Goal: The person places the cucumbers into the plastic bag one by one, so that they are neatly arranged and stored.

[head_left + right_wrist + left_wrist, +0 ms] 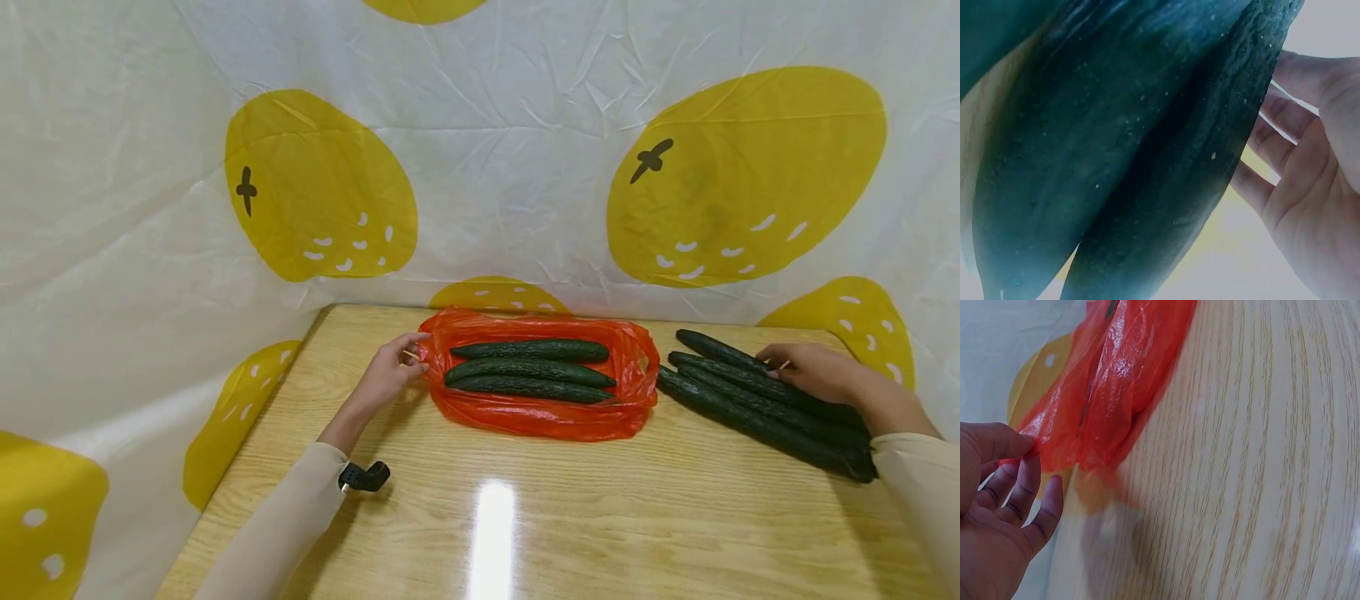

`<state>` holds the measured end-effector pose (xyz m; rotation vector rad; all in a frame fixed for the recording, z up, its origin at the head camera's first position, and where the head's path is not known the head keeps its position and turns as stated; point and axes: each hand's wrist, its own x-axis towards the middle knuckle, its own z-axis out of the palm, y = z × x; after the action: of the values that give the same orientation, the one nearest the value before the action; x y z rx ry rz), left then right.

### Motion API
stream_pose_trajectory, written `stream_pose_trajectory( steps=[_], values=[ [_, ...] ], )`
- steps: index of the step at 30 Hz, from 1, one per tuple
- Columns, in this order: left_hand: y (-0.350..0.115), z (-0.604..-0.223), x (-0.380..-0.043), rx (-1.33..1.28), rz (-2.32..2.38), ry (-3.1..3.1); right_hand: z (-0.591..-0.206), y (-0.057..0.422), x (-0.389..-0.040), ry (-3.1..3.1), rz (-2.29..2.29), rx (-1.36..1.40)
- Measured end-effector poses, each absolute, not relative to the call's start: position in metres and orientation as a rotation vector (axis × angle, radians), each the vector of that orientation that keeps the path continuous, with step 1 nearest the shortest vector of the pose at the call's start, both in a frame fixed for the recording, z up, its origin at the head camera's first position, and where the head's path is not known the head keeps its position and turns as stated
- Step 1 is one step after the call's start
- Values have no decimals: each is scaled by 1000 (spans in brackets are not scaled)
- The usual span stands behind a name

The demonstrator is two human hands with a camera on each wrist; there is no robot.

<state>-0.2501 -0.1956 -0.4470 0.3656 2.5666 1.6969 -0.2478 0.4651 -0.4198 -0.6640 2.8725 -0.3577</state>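
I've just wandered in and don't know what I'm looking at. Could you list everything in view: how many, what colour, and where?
Red bag: one, red, thin plastic, open on the table
Cucumbers in the bag: three, dark green, side by side
Cucumber pile: apparently four, dark green, overlapping, right of the bag
Table: one, light wood grain, under everything
Cloth: white with yellow fruit prints, behind and left of the table
Device: one, black, at the left wrist
Sleeves: two, beige, one on each arm
Left hand: one, bare, pinching the bag's left end
Right hand: one, bare, at the pile's far cucumber
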Motion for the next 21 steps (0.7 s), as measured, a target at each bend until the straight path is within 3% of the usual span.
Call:
stream_pose_trajectory(
  steps=[13, 21],
  values=[
    [-196, -447, -252, 358, 1667, 2578, -420, 464, -250, 2788, -400, -661],
    [-190, -427, -240, 358, 1650, 2573, -422, 464, -251, 2731, -510, -611]
  ],
)
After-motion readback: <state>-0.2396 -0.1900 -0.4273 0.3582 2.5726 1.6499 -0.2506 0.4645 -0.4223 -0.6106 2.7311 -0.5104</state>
